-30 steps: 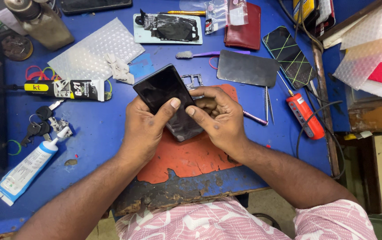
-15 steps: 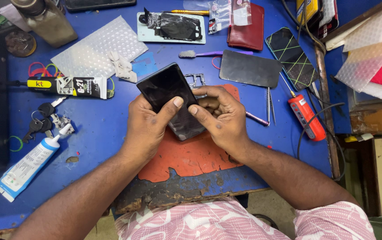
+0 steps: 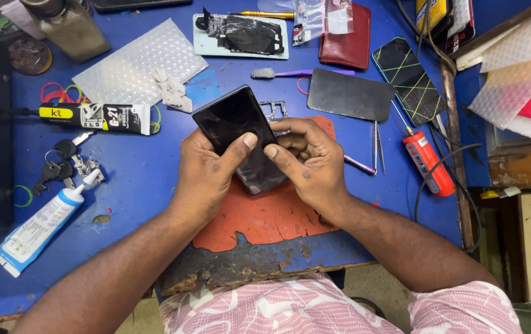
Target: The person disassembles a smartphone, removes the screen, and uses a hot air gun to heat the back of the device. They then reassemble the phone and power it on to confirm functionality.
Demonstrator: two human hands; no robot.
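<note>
Head view: both thumbs unmoved on black phone (image 3: 236,127).

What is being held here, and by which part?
A black phone, held by both hands: the left hand grips its left long edge, the right hand its right edge, thumbs pressed on the lower screen.

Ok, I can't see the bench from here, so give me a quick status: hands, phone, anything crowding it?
Left hand and right hand both grip the black phone, thumbs on the glass. Phone tilted above the orange mat. Tweezers and red screwdriver lie apart, to the right.
</note>
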